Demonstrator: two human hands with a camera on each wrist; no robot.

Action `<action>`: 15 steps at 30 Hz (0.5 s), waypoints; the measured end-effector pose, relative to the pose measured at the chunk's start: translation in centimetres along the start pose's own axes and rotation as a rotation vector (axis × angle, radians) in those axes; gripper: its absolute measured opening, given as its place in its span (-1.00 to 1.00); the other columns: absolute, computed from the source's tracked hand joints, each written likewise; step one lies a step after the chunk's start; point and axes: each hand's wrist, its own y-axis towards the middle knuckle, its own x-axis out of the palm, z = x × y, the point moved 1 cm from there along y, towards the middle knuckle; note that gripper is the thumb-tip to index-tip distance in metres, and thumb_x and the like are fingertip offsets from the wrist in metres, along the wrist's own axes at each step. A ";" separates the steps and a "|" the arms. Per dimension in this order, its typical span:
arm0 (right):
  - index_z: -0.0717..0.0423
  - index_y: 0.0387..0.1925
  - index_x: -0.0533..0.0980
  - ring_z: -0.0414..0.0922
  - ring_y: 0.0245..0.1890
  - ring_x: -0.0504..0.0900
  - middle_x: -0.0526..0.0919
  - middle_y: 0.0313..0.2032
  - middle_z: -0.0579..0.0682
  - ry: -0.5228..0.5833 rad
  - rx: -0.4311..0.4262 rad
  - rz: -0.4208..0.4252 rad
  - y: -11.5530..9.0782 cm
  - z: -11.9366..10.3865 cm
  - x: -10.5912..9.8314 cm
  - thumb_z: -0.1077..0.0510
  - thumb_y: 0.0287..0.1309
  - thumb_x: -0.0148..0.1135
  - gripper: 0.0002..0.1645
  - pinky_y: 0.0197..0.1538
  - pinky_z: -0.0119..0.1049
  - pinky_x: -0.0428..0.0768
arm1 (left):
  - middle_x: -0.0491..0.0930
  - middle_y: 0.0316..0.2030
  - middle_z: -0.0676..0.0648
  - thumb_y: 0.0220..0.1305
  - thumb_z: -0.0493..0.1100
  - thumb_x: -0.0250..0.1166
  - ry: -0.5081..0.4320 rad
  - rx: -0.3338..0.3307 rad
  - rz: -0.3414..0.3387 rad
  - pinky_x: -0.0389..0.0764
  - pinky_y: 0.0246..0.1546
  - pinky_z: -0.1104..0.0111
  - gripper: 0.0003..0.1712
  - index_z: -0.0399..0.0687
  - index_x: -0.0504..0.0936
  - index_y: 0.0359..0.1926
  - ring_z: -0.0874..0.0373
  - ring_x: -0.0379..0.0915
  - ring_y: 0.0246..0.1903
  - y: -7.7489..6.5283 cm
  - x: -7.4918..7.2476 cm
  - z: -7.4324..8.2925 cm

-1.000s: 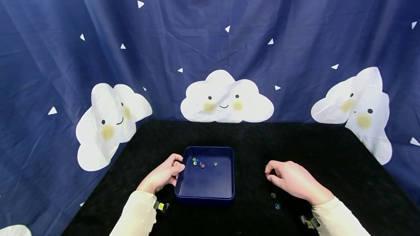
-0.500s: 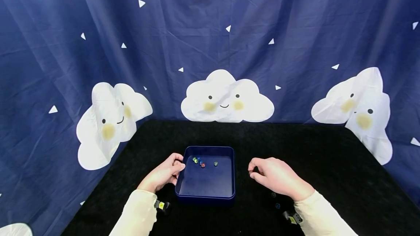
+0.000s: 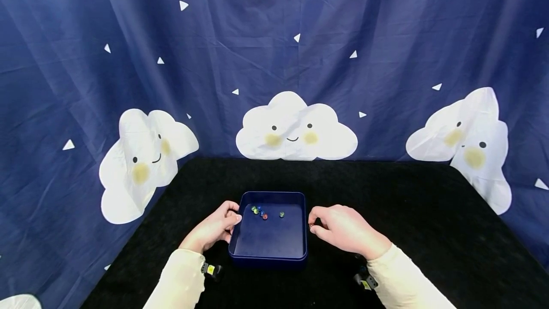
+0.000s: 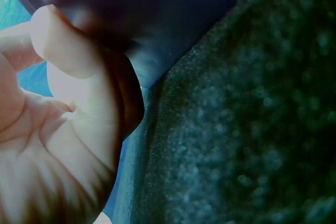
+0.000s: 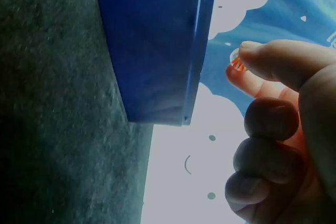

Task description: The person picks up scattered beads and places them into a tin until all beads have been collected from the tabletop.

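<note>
Near the middle of the table in the head view stands a shallow dark blue box (image 3: 270, 242) with no lid on. Several small glass marbles lie on its floor, among them a red marble (image 3: 265, 217) and a greenish marble (image 3: 281, 214) set apart from the others. My left hand (image 3: 213, 229) grips the box's left wall, thumb at the rim. Just outside the right wall, my right hand (image 3: 345, 229) pinches a clear marble with orange-red streaks (image 5: 238, 60) between thumb and index finger. In the right wrist view its other fingers are curled in.
Black cloth (image 3: 411, 204) covers the table. Two loose marbles seen earlier near the right wrist are now mostly hidden beneath it. A dark blue curtain (image 3: 206, 61) with white clouds hangs behind the table. A small wrist camera (image 3: 212, 271) sits under the left cuff.
My right hand has moved left with the pinched marble, from the right part of the cloth to beside the box's right wall. The left hand and the box have stayed put.
</note>
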 end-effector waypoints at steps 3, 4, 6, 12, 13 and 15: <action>-0.30 -0.28 0.57 -0.38 -0.60 0.34 0.33 -0.63 -0.41 0.001 -0.007 -0.003 0.4 -0.3 0.2 -0.03 0.20 0.38 -0.89 -0.45 -0.38 0.41 | 0.44 -0.31 -0.15 0.43 -0.24 0.16 0.001 0.000 -0.002 0.58 -0.61 0.35 -0.52 -0.32 0.17 0.20 0.16 0.37 -0.52 0.1 -0.1 -0.2; -0.30 -0.27 0.57 -0.38 -0.60 0.35 0.33 -0.63 -0.41 0.000 -0.008 -0.002 0.5 -0.5 0.3 -0.03 0.20 0.38 -0.89 -0.45 -0.38 0.41 | 0.44 -0.31 -0.15 0.42 -0.24 0.15 0.001 -0.002 -0.001 0.58 -0.61 0.35 -0.53 -0.32 0.17 0.20 0.16 0.38 -0.52 0.1 -0.1 -0.3; -0.30 -0.27 0.56 -0.37 -0.59 0.35 0.33 -0.63 -0.41 0.002 -0.017 0.002 0.7 -0.7 0.4 -0.03 0.20 0.38 -0.88 -0.44 -0.37 0.41 | 0.44 -0.32 -0.14 0.42 -0.24 0.15 0.001 -0.005 0.000 0.58 -0.61 0.34 -0.53 -0.31 0.17 0.20 0.16 0.38 -0.52 0.1 -0.2 -0.3; -0.30 -0.25 0.56 -0.37 -0.57 0.36 0.33 -0.61 -0.40 -0.008 -0.028 0.008 1.2 -0.9 0.8 -0.03 0.18 0.39 -0.85 -0.43 -0.37 0.42 | 0.44 -0.32 -0.13 0.42 -0.24 0.15 -0.002 -0.011 0.009 0.58 -0.60 0.32 -0.53 -0.30 0.19 0.21 0.15 0.38 -0.52 0.2 -0.2 -0.3; -0.30 -0.24 0.56 -0.37 -0.57 0.36 0.34 -0.61 -0.40 -0.011 -0.028 0.008 1.2 -0.9 0.9 -0.03 0.18 0.39 -0.85 -0.42 -0.37 0.42 | 0.44 -0.31 -0.13 0.42 -0.25 0.15 -0.002 -0.010 0.009 0.58 -0.60 0.32 -0.53 -0.30 0.19 0.21 0.15 0.38 -0.52 0.2 -0.2 -0.3; -0.28 -0.22 0.57 -0.36 -0.56 0.36 0.34 -0.59 -0.40 -0.007 -0.024 0.004 1.2 -0.9 0.9 -0.02 0.17 0.40 -0.84 -0.42 -0.36 0.43 | 0.44 -0.31 -0.13 0.42 -0.25 0.14 -0.002 -0.008 0.007 0.57 -0.60 0.32 -0.53 -0.31 0.18 0.22 0.15 0.37 -0.52 0.2 -0.2 -0.2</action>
